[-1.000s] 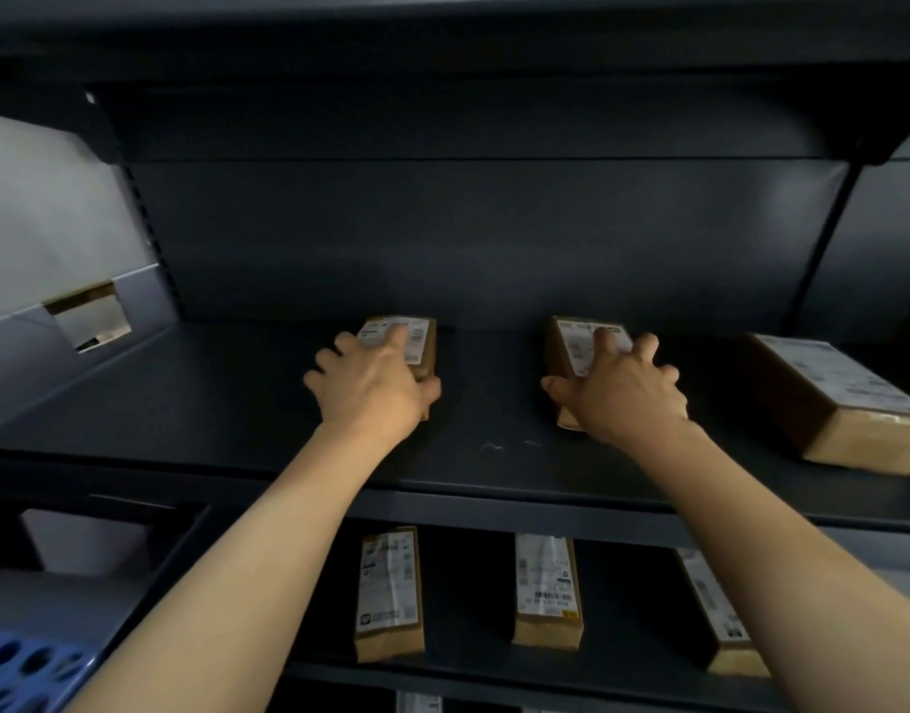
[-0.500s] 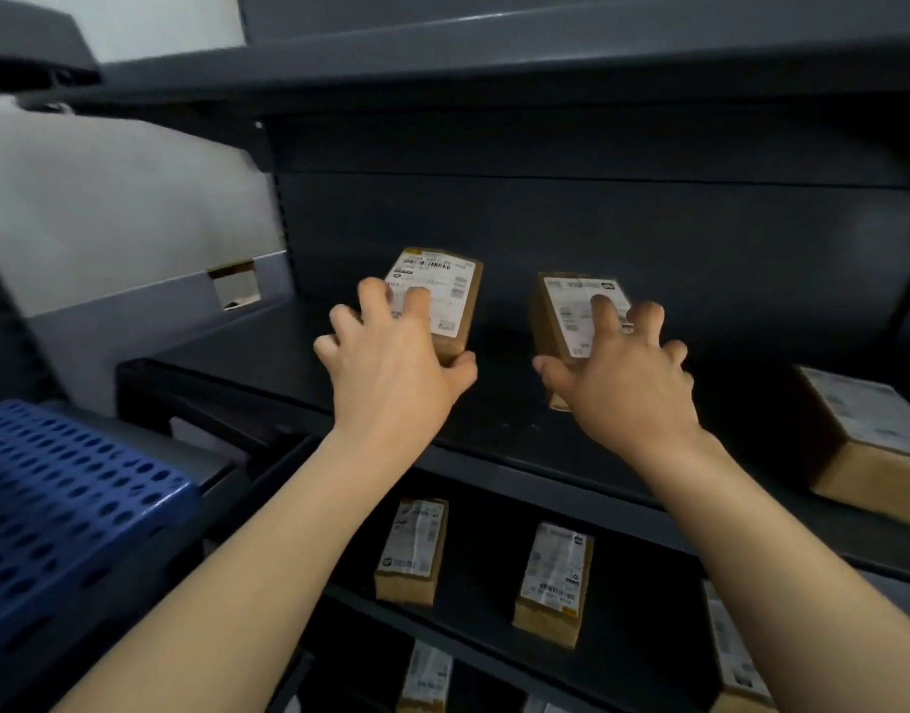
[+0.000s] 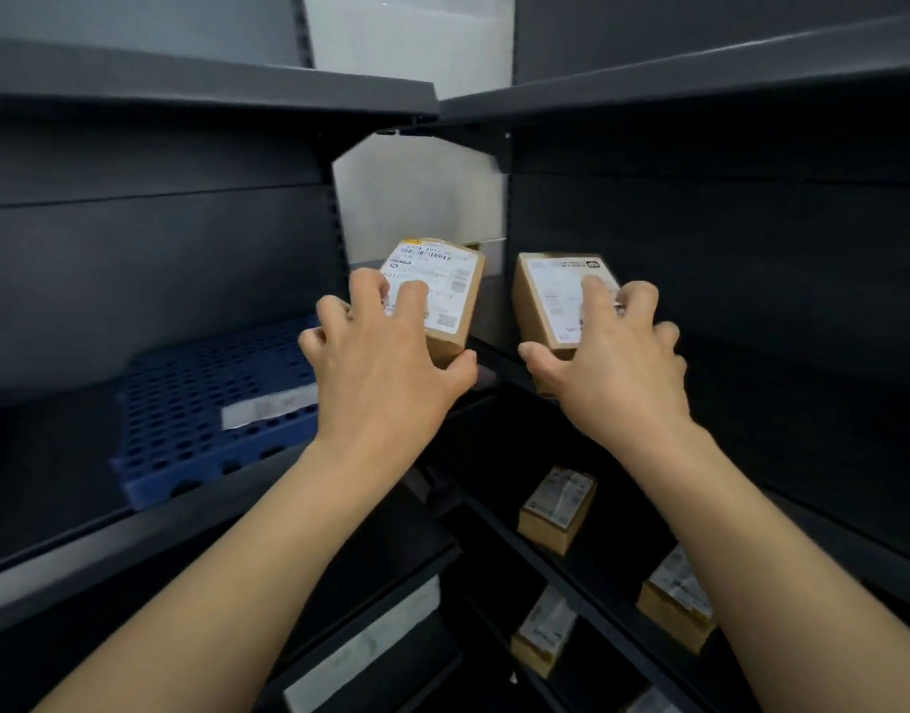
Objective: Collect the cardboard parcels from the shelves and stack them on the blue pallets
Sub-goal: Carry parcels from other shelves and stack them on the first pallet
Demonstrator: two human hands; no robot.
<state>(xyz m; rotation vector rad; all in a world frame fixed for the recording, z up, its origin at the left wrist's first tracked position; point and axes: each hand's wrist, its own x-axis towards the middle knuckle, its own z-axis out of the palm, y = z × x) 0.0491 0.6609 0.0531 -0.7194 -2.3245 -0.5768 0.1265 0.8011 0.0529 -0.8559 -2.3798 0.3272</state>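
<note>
Cardboard, brown and labelled white, fills both hands: the left hand (image 3: 386, 373) is closed round the left parcel (image 3: 435, 295), fingers spread on its label and thumb hooked under the near bottom edge, and the right hand (image 3: 615, 370) clasps the right parcel (image 3: 556, 301) the same way. Both parcels are held up in the air, side by side but apart, in front of the corner where two dark shelf units meet. By my reading the step in hand is the carry, parcels picked and on their way to the blue pallet (image 3: 211, 409), which lies on the left unit's shelf (image 3: 134, 537), below and to the left of the hands. The next move calls for a swing leftward and a lowering onto the perforated blue deck, each parcel set flat and square so later ones can stack. More parcels wait on the lower right shelves (image 3: 561, 563), among them a small parcel (image 3: 558, 509) and another parcel (image 3: 679, 607). Round about stand grey-black metal shelving and a pale wall (image 3: 417, 198) seen through the gap between the units.
</note>
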